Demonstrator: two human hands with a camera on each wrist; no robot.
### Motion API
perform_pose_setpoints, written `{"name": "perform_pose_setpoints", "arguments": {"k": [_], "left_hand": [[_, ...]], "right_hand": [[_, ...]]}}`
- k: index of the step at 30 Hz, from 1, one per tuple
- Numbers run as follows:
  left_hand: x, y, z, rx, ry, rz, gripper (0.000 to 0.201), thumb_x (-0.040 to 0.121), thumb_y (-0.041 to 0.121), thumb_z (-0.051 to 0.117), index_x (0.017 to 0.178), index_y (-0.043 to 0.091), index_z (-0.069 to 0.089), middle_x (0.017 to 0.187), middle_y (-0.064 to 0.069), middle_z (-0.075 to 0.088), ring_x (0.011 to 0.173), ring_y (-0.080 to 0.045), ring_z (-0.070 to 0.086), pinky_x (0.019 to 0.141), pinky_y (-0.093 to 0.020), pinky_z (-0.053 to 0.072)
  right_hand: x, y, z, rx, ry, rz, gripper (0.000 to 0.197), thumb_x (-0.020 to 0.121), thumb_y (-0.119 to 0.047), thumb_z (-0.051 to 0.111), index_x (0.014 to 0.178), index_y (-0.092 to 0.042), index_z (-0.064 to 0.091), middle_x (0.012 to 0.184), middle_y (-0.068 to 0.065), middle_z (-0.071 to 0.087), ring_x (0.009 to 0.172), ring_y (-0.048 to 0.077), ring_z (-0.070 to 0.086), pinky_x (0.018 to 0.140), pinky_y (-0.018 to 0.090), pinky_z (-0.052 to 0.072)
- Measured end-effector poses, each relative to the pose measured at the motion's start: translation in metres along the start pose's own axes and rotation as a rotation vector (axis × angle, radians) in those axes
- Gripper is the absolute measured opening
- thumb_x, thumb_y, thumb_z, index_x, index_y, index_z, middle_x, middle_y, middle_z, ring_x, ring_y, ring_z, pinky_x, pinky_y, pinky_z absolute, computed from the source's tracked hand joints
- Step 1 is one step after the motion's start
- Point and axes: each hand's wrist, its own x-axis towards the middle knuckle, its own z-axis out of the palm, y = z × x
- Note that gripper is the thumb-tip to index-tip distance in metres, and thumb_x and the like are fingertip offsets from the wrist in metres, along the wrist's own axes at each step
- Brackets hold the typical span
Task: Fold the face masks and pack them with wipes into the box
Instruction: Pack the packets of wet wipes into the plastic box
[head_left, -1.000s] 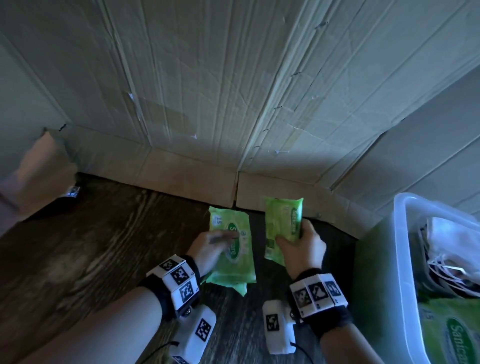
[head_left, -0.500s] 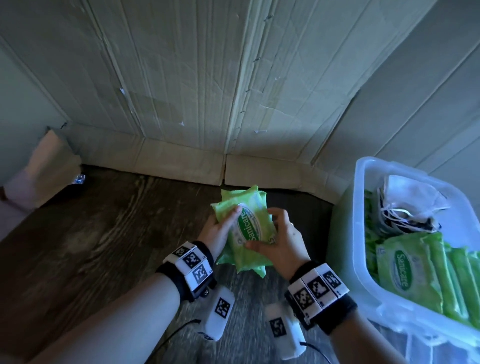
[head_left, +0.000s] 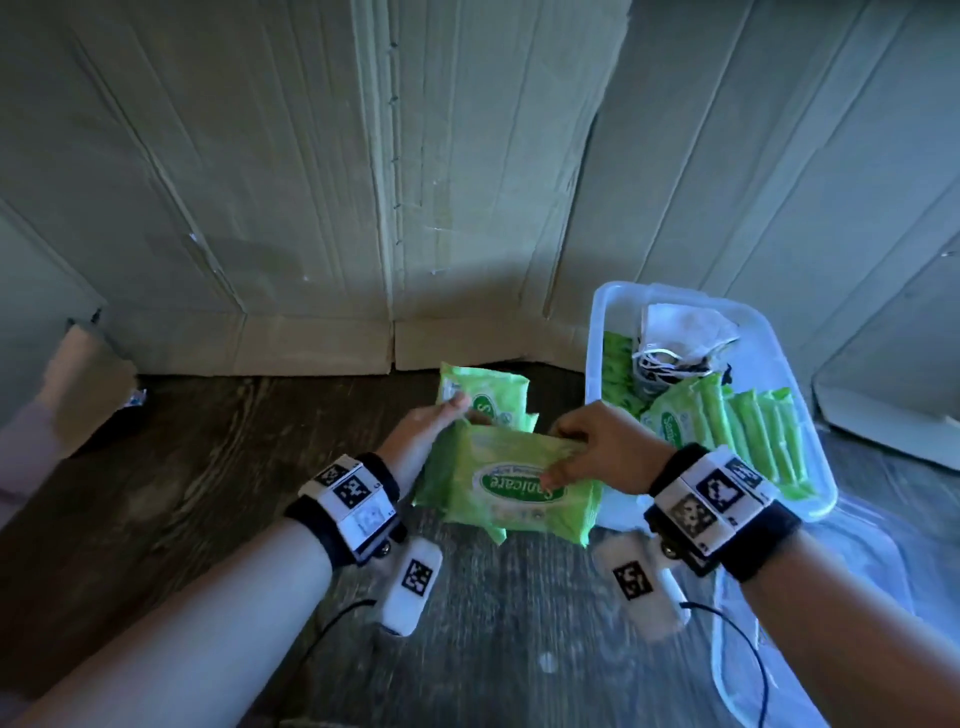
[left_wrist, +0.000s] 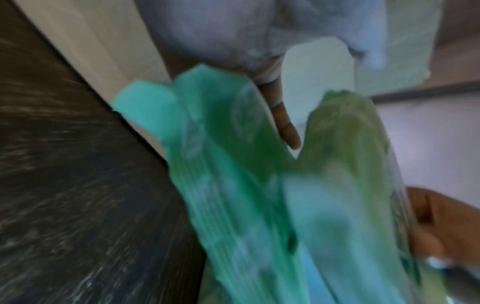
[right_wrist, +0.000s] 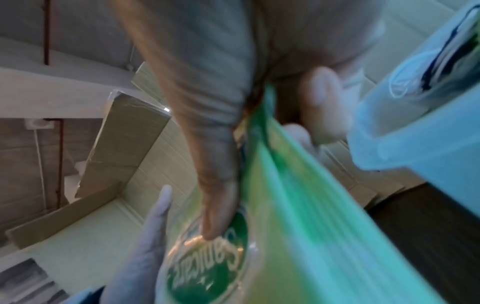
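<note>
My right hand (head_left: 605, 457) is clamped on the near wipes pack (head_left: 511, 483), thumb pressed on its green oval label and the other fingers curled over the far edge. My left hand (head_left: 421, 441) is at the left end of the packs, thumb up against the far wipes pack (head_left: 483, 397) behind; the head view hides its other fingers under the near pack, and the left wrist view is too blurred for me to tell how firmly it grips. Both packs are above the dark wood-grain desk (head_left: 208, 493), the near one partly covering the far one.

Just to the right stands the clear plastic box (head_left: 595, 332). In it I see packed wipes (head_left: 737, 431) standing on edge in a row, with folded face masks (head_left: 680, 338) bunched at the far end. Cardboard panels (head_left: 311, 182) wall the back of the desk.
</note>
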Motion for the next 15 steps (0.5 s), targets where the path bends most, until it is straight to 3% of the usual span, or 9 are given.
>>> {"name": "perform_pose_setpoints", "arguments": {"k": [2,5,7,10,12,15], "left_hand": [[-0.006,0.003,0.02,0.25,-0.12,-0.007,0.051,0.043,0.059,0.083,0.075,0.02,0.073,0.077,0.001,0.072,0.073,-0.015,0.068,0.075,-0.028,0.053],[-0.013,-0.001,0.049,0.393,-0.178,-0.02,0.021,0.068,0.014,0.081,0.085,0.017,0.07,0.082,0.0,0.072,0.078,-0.014,0.068,0.08,-0.033,0.054],[-0.019,-0.007,0.061,0.396,-0.143,0.037,0.019,0.074,0.008,0.075,0.09,0.015,0.068,0.088,-0.003,0.071,0.079,-0.015,0.068,0.077,-0.032,0.056],[-0.025,-0.014,0.071,0.293,-0.03,0.099,0.02,0.078,0.008,0.071,0.095,0.018,0.064,0.088,0.004,0.071,0.077,-0.009,0.068,0.07,-0.024,0.055],[-0.029,-0.021,0.077,0.241,0.035,0.112,0.021,0.079,0.008,0.069,0.098,0.017,0.064,0.089,0.005,0.072,0.078,-0.011,0.069,0.07,-0.026,0.056],[-0.036,-0.021,0.085,0.232,0.06,0.129,0.024,0.081,0.011,0.066,0.104,0.015,0.061,0.094,0.001,0.072,0.08,-0.013,0.07,0.069,-0.029,0.057]], "right_hand": [[-0.007,0.003,-0.006,-0.015,0.116,-0.009,0.03,0.061,-0.021,0.084,0.085,-0.02,0.068,0.068,-0.006,0.056,0.063,0.01,0.05,0.054,0.015,0.035],[-0.017,0.01,-0.005,0.092,0.337,-0.032,0.048,0.061,-0.015,0.084,0.103,-0.023,0.063,0.071,-0.009,0.059,0.054,0.002,0.045,0.052,0.008,0.035],[-0.027,0.019,0.0,0.142,0.492,-0.033,0.056,0.066,-0.014,0.081,0.117,-0.019,0.057,0.087,-0.003,0.061,0.062,0.002,0.047,0.059,0.011,0.034],[-0.046,0.04,0.011,0.194,0.692,0.067,0.06,0.076,-0.017,0.073,0.128,-0.009,0.044,0.107,0.004,0.049,0.095,0.018,0.047,0.083,0.024,0.037],[-0.051,0.054,0.021,0.326,0.624,0.196,0.051,0.084,-0.022,0.065,0.126,-0.006,0.042,0.11,0.007,0.052,0.104,0.024,0.05,0.091,0.038,0.041],[-0.052,0.057,0.034,0.481,0.398,0.266,0.038,0.091,-0.023,0.055,0.122,-0.003,0.045,0.096,0.002,0.058,0.093,0.024,0.057,0.089,0.043,0.048]]}}
